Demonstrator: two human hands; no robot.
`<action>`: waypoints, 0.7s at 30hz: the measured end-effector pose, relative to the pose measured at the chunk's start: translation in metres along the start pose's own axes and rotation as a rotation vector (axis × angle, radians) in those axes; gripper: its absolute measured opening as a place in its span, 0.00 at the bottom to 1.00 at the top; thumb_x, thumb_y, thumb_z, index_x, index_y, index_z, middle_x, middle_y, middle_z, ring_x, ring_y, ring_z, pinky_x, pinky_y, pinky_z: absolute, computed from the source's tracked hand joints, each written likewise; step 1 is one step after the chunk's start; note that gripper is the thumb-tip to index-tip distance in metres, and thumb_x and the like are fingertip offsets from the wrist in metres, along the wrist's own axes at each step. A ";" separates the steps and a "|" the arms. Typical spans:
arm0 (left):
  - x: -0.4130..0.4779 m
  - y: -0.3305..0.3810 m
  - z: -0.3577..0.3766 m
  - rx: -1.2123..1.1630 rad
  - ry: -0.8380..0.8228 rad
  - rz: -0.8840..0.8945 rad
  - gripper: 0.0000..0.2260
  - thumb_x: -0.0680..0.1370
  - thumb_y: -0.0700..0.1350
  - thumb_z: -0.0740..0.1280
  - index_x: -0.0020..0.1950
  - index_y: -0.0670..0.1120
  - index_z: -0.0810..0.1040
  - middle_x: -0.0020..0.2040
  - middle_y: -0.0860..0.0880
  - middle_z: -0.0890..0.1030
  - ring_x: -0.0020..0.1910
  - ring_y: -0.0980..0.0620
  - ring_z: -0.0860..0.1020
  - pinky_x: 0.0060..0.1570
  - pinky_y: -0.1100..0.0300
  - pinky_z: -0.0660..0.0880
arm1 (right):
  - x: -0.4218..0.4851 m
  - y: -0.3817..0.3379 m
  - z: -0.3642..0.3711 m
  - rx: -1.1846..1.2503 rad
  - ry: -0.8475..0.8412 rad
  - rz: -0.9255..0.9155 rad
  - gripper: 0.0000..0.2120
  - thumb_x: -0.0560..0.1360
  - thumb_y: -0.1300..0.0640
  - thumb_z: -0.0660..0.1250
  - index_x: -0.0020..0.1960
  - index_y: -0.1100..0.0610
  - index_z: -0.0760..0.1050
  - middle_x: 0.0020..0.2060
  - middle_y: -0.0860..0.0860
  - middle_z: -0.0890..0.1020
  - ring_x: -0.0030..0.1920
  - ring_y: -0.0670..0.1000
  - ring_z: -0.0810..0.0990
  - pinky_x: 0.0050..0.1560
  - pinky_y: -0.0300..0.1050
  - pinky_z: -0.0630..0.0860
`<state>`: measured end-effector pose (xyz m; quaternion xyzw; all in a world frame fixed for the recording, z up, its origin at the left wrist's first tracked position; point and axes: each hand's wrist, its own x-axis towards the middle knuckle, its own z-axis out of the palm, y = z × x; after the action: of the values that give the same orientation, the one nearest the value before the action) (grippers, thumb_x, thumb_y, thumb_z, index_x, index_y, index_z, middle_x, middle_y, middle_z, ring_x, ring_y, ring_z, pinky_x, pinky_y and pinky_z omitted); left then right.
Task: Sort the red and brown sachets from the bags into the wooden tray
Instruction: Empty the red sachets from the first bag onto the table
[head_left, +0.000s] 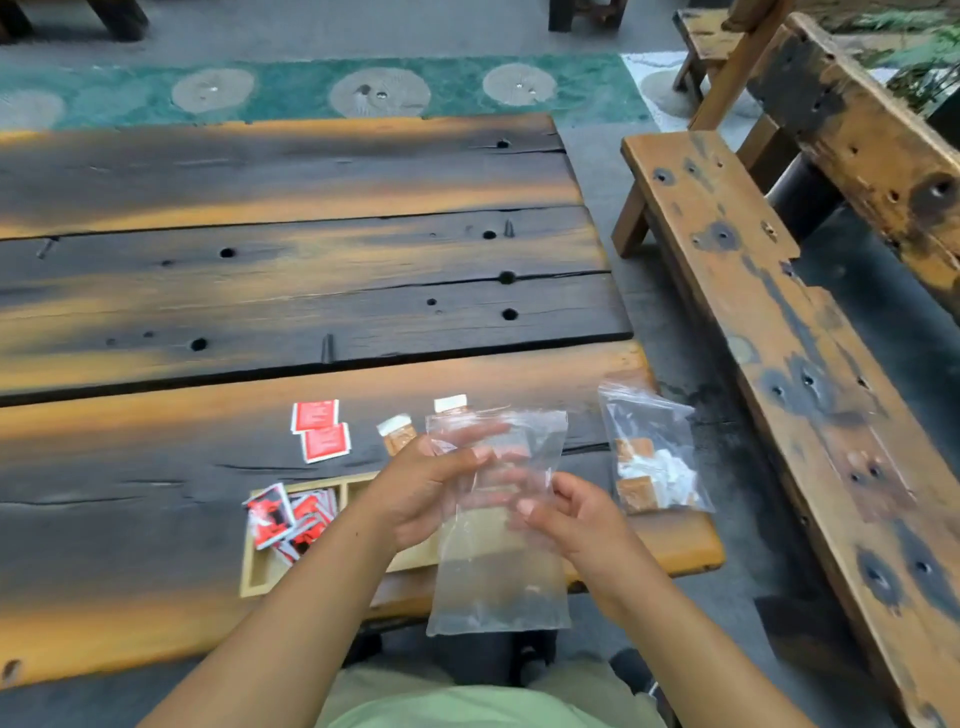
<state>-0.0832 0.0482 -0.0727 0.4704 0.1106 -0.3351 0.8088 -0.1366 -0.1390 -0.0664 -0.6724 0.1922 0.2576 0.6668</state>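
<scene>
Since the big scorched wooden table (311, 249) fills most of the view, start there: everything sits along its near plank, with a worn bench (769, 322) off to the right. Both hands hold a clear plastic bag (496, 519) up over the table edge, and it looks empty or close to it — hard to be sure through the blur. The left hand (431, 488) has its fingers behind the bag and thumb across the front, pinching the film; the right hand (569, 512) pinches the bag's right side between thumb and fingertips.

The wooden tray (260, 577) sits under the left forearm, its left compartment piled with red sachets (291, 514). A second bag (652, 452) lies to the right, with brown and white sachets inside. Loose on the table beyond the tray: two red sachets (319, 430) and two brown sachets (397, 434), the farther one just behind the held bag's top.

My guess is this bag is done — next would be setting it aside, then gathering the loose ones into their compartments before opening the second bag.
</scene>
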 end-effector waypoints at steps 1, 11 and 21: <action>0.011 -0.008 0.010 -0.048 0.015 -0.012 0.17 0.77 0.37 0.66 0.67 0.39 0.77 0.56 0.36 0.83 0.53 0.40 0.83 0.53 0.46 0.82 | 0.007 0.001 -0.014 -0.015 0.008 -0.023 0.12 0.76 0.63 0.71 0.56 0.67 0.77 0.50 0.58 0.87 0.49 0.53 0.86 0.56 0.48 0.81; 0.093 -0.076 0.055 0.216 0.684 0.053 0.03 0.76 0.33 0.69 0.45 0.39 0.77 0.36 0.42 0.80 0.32 0.49 0.80 0.34 0.58 0.78 | 0.075 0.030 -0.110 -0.076 0.236 0.003 0.07 0.75 0.63 0.68 0.39 0.57 0.79 0.35 0.53 0.83 0.40 0.55 0.82 0.50 0.53 0.79; 0.145 -0.072 0.037 1.046 0.729 0.133 0.01 0.75 0.41 0.69 0.45 0.44 0.78 0.37 0.48 0.81 0.40 0.46 0.80 0.46 0.50 0.78 | 0.132 0.037 -0.126 -0.958 0.242 -0.094 0.10 0.75 0.52 0.68 0.38 0.53 0.71 0.35 0.50 0.79 0.38 0.55 0.78 0.36 0.47 0.71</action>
<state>-0.0262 -0.0704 -0.1738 0.8924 0.1710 -0.1124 0.4022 -0.0425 -0.2549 -0.1786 -0.9363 0.0977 0.2068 0.2665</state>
